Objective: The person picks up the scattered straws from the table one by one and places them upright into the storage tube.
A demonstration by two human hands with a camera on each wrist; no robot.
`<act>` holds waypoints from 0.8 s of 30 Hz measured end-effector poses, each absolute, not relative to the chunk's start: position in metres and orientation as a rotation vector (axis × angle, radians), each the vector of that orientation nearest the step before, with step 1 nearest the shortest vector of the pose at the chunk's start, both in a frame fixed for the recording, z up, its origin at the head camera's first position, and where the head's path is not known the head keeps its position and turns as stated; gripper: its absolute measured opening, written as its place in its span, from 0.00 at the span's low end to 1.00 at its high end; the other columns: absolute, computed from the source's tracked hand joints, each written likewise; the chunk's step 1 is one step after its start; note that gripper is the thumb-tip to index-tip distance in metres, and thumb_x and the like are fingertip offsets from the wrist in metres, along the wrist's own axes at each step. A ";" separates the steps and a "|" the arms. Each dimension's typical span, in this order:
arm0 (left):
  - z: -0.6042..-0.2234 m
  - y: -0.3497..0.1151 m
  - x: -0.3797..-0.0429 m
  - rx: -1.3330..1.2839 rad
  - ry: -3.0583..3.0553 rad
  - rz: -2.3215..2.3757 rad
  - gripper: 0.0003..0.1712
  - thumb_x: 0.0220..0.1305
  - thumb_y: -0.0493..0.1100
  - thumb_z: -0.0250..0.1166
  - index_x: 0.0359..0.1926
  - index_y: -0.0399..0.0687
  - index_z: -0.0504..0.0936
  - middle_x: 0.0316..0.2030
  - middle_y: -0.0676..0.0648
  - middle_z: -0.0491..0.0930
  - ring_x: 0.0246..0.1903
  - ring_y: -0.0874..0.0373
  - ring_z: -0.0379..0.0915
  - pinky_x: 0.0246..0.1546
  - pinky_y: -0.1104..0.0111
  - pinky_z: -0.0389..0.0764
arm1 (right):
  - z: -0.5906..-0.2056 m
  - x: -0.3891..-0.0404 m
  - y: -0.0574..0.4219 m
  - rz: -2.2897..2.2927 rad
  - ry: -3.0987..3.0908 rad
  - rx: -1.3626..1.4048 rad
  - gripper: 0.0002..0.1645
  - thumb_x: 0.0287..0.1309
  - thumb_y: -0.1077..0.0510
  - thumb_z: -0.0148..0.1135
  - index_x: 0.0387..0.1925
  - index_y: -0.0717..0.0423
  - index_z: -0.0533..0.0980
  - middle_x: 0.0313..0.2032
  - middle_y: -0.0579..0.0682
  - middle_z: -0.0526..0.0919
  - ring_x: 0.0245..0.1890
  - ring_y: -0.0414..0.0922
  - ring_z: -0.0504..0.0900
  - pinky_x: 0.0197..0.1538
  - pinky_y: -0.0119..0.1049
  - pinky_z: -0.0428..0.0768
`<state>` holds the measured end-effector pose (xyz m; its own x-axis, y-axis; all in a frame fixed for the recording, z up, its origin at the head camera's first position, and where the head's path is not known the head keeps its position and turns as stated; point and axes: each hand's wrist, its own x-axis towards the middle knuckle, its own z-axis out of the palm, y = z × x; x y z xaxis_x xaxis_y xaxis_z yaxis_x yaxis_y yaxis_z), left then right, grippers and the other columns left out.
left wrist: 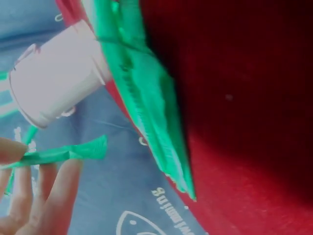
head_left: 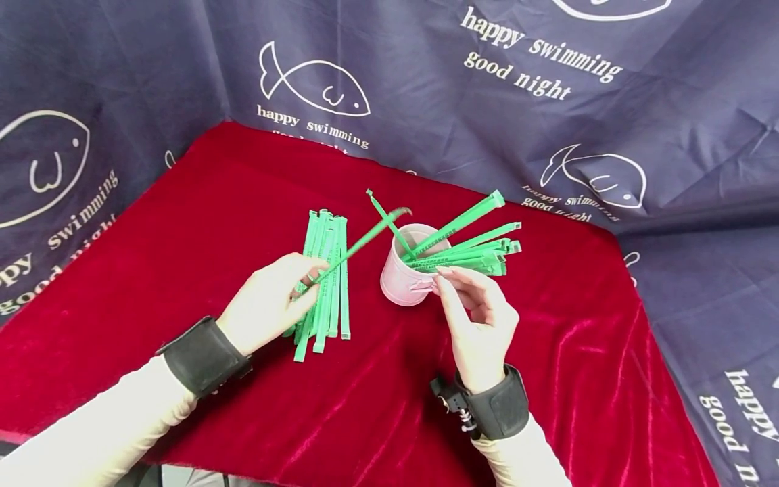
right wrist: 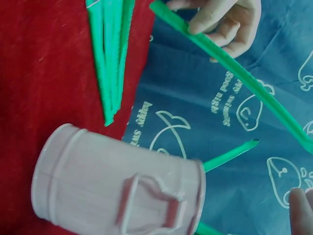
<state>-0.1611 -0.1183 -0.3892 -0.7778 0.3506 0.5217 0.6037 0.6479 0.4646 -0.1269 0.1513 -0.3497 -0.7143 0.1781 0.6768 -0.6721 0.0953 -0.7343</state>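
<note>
My left hand [head_left: 268, 297] pinches one slim green wrapped straw [head_left: 371, 233] near its lower end; its far tip slants up toward the bucket. In the right wrist view that straw [right wrist: 244, 78] stretches clear of the others. Below the left hand lies a pile of similar straws [head_left: 345, 291]. A small pale pink bucket [head_left: 398, 284] stands upright to its right, with several green straws [head_left: 468, 218] leaning out, mostly rightward. My right hand [head_left: 483, 311] is beside the bucket's handle, fingers loosely bent and nothing between them. Only its fingertips [right wrist: 298, 210] show in the right wrist view.
A red velvet cloth [head_left: 243, 182] covers the table. Behind and at both sides hangs a dark blue curtain [head_left: 426, 122] printed with white fish and lettering. Each wrist wears a black band [head_left: 203, 355].
</note>
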 end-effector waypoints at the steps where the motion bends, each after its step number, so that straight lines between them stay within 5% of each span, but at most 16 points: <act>1: -0.389 -0.117 -0.160 -0.795 -2.454 -0.878 0.19 0.55 0.32 0.69 0.50 0.45 0.81 0.37 0.49 0.81 0.33 0.58 0.79 0.33 0.64 0.83 | -0.348 -0.126 0.150 1.688 -1.740 0.513 0.14 0.52 0.76 0.66 0.42 0.78 0.77 0.39 0.47 0.89 0.36 0.39 0.88 0.43 0.30 0.85; 9: -0.386 -0.108 -0.154 -1.006 -2.310 -0.719 0.22 0.51 0.31 0.72 0.48 0.50 0.84 0.38 0.51 0.81 0.32 0.62 0.74 0.31 0.67 0.82 | -0.341 -0.119 0.144 1.662 -1.791 0.676 0.22 0.52 0.73 0.68 0.50 0.76 0.76 0.46 0.47 0.88 0.41 0.41 0.88 0.46 0.33 0.85; 24: -0.387 -0.105 -0.150 -1.099 -2.309 -0.709 0.24 0.51 0.31 0.72 0.51 0.50 0.84 0.39 0.51 0.81 0.32 0.63 0.75 0.33 0.69 0.81 | -0.337 -0.108 0.140 1.698 -1.785 0.595 0.11 0.48 0.80 0.64 0.37 0.84 0.76 0.37 0.39 0.88 0.33 0.38 0.88 0.41 0.31 0.85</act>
